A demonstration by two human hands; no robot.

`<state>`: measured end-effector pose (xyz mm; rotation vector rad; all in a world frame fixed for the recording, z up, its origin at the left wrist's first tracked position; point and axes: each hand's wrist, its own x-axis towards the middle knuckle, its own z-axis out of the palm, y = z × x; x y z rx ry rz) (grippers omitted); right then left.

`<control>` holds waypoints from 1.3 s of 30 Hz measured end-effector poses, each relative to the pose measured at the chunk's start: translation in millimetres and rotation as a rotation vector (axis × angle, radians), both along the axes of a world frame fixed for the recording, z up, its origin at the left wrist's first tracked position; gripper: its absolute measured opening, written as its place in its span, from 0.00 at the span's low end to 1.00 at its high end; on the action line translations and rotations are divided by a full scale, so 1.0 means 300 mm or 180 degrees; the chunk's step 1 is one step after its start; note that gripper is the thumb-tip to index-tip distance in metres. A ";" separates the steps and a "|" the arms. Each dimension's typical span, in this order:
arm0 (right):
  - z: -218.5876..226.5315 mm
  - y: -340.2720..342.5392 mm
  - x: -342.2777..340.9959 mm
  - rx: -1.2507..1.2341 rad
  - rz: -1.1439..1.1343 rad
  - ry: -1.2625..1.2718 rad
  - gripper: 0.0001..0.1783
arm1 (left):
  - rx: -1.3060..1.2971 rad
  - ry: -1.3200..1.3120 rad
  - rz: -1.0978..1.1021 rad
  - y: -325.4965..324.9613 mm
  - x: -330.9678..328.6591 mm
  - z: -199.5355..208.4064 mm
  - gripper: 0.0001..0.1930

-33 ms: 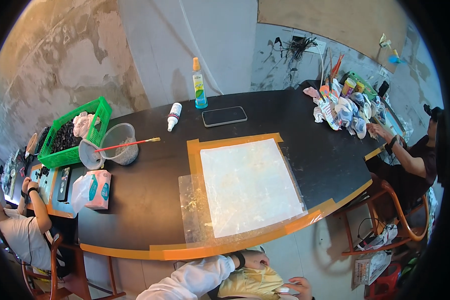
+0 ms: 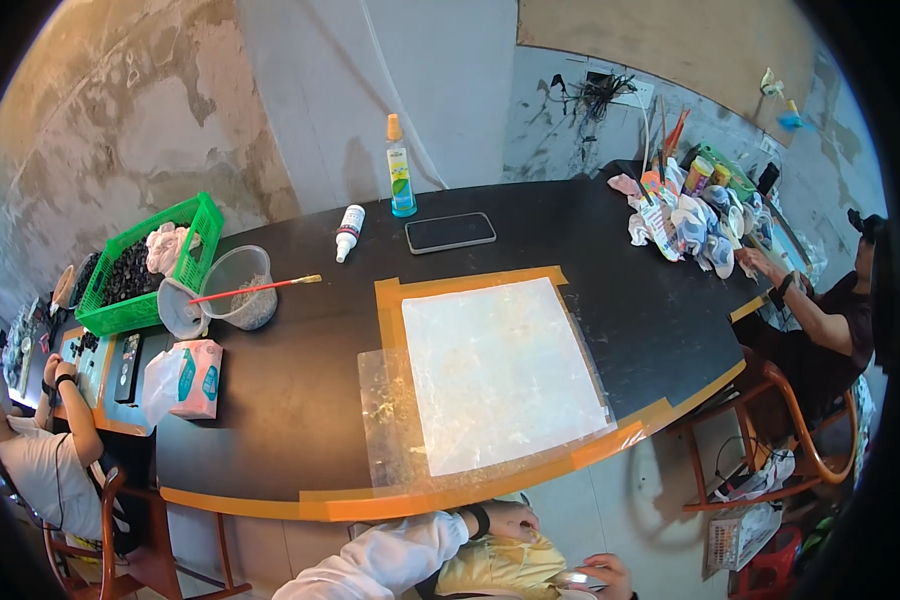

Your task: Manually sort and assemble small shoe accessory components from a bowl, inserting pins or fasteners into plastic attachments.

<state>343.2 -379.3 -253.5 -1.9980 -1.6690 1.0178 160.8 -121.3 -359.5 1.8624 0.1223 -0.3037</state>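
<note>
One rough wall (image 2: 170,100), its plaster blotched brown and grey, rises behind a long black table (image 2: 290,430) with a smooth, slightly shiny top. A person (image 2: 50,465) sits at its left end and another person (image 2: 832,325) at its right, where a messy heap of cloths (image 2: 695,225) is piled. The near edge, covered with orange tape (image 2: 390,505), runs between my hands and a creased white sheet (image 2: 500,370), which overlaps a see-through plastic sheet (image 2: 373,420). Farther left I see a green slatted basket (image 2: 110,318) of black pieces, a clear round tub (image 2: 232,265) with grey bits inside, and a pink tissue box (image 2: 206,380). A spray bottle (image 2: 400,185) stands upright near a flat phone (image 2: 450,233).

Below the table, yellow cloth (image 2: 495,570) lies across my lap in soft folds. My left hand (image 2: 512,521) rests on it, fingers loosely curled; I can't tell whether they grip anything. My right hand (image 2: 605,574), low in view, bends its fingers against a small pale object (image 2: 571,579) beside the cloth; I can't tell whether they close on it.
</note>
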 end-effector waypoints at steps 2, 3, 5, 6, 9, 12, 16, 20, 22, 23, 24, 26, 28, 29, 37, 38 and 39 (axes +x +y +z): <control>0.048 0.012 0.092 0.0686 -0.0066 0.0255 0.14 | 0.0185 -0.0442 0.0149 -0.020 -0.023 -0.034 0.14; 0.097 0.056 0.115 0.0883 -0.0081 0.0176 0.16 | 0.0362 -0.0875 0.0268 -0.040 -0.026 -0.044 0.13; 0.196 0.188 0.147 0.1487 -0.0100 0.0065 0.19 | 0.0306 -0.1123 0.0405 -0.062 -0.015 -0.053 0.11; 0.250 0.278 0.138 0.1910 -0.0102 0.0048 0.20 | 0.0299 -0.1344 0.0538 -0.057 -0.019 -0.048 0.10; 0.436 0.543 0.163 0.2684 0.0880 -0.0845 0.27 | 0.0693 -0.0898 0.0455 -0.042 -0.005 -0.039 0.10; 0.599 0.807 0.141 0.2974 0.1502 -0.1693 0.28 | 0.1071 -0.1017 0.0760 -0.086 -0.024 -0.038 0.10; 0.687 1.281 0.016 0.2865 0.1295 -0.0963 0.22 | 0.0426 -0.1239 0.1372 -0.060 -0.158 0.046 0.12; 0.624 1.668 0.043 0.2481 0.1157 -0.0961 0.16 | 0.0038 -0.0366 0.0857 0.031 -0.369 0.300 0.16; 0.562 1.818 0.065 0.2355 0.1080 -0.1108 0.15 | 0.0023 -0.0155 0.1107 0.014 -0.473 0.341 0.18; 0.531 1.883 0.046 0.2364 0.0923 -0.0947 0.14 | 0.0272 0.0024 0.1252 0.004 -0.538 0.423 0.18; 0.482 1.932 -0.011 0.2508 0.0707 -0.0967 0.14 | 0.0388 0.0077 0.1407 -0.028 -0.612 0.468 0.19; 0.399 2.038 -0.022 0.2770 0.0258 -0.1042 0.15 | 0.0342 -0.0082 0.1708 -0.028 -0.671 0.547 0.23; 0.330 2.075 -0.037 0.2738 -0.0028 -0.0849 0.19 | -0.0070 -0.0130 0.2028 -0.066 -0.700 0.636 0.25; 0.328 2.083 -0.071 0.2522 -0.0106 -0.0807 0.20 | -0.0272 -0.0031 0.2194 -0.090 -0.720 0.661 0.25; 0.346 2.078 -0.085 0.2339 0.0554 -0.0941 0.23 | 0.0642 -0.0587 0.1582 0.037 -0.767 0.982 0.22; 0.347 2.079 -0.073 0.2323 0.0574 -0.0962 0.23 | 0.0662 -0.0548 0.1412 0.059 -0.759 1.044 0.21; 0.342 2.082 -0.057 0.2203 0.0553 -0.1040 0.18 | 0.0689 -0.0502 0.1240 0.084 -0.754 1.089 0.21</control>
